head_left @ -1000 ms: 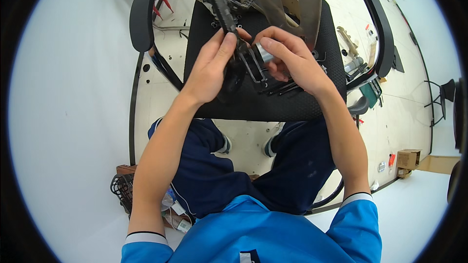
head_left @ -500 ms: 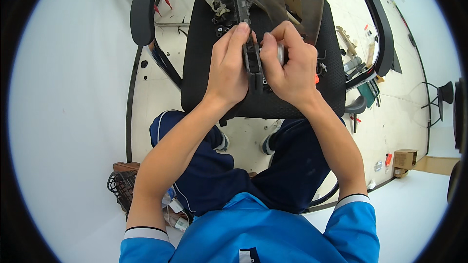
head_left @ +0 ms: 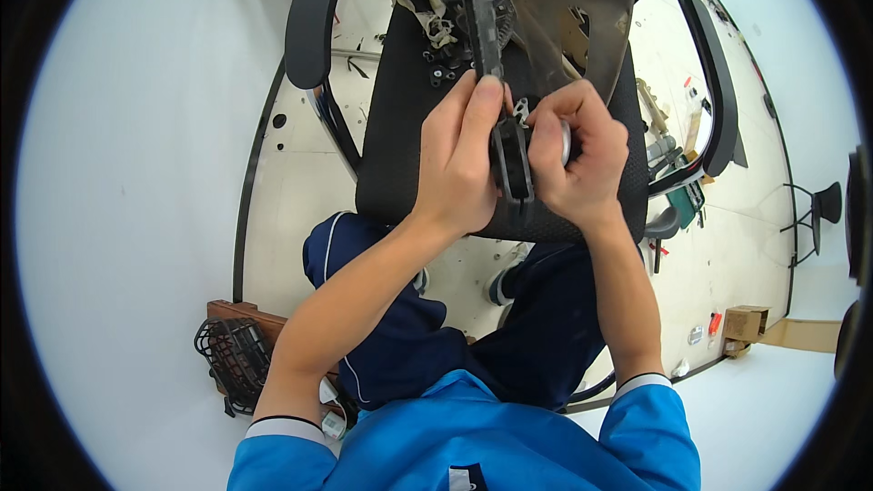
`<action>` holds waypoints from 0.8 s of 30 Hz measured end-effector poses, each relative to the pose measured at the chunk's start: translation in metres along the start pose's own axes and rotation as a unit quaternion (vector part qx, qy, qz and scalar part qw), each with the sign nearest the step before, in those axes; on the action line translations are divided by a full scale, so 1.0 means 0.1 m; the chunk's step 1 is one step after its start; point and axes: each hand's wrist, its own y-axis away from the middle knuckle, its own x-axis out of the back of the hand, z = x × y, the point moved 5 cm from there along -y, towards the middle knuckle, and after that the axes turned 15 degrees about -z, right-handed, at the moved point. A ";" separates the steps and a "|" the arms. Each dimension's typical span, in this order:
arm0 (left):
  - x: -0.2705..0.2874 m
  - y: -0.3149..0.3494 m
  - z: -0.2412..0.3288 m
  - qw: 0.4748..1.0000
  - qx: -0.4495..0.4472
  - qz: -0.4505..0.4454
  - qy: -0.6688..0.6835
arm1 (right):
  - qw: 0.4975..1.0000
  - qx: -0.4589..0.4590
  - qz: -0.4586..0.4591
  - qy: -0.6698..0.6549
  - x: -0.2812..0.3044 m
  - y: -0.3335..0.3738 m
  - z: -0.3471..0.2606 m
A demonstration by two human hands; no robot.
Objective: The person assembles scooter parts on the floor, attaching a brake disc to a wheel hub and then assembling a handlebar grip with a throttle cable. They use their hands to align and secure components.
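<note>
The left hand (head_left: 459, 159) is closed around the middle of a long black bar (head_left: 486, 32), its thumb lying along the top. The bar's long axis runs away from the person, almost straight ahead: one end reaches out beyond the left hand, and the slotted near end lies between the two hands, over the chair seat (head_left: 391, 141). The right hand (head_left: 582, 150), fingers curled in, grasps a round silver piece (head_left: 566, 143) just right of that slotted end; whether piece and bar touch is hidden by the fingers. The right hand is therefore nearer the silver piece, the left nearer the bar's far end. Beyond both hands stands a brown panel (head_left: 605, 9).
</note>
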 end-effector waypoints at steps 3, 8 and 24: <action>0.04 0.02 0.08 0.989 -0.079 0.005 -0.127 | 0.992 -0.037 -0.029 -0.114 -0.08 0.09 0.05; 0.05 0.07 0.23 0.930 -0.167 -0.031 -0.326 | 0.944 -0.181 -0.083 -0.265 -0.23 0.16 0.24; -0.10 0.08 0.12 0.826 -0.159 -0.123 -0.527 | 0.780 -0.410 -0.092 -0.464 -0.43 0.35 0.45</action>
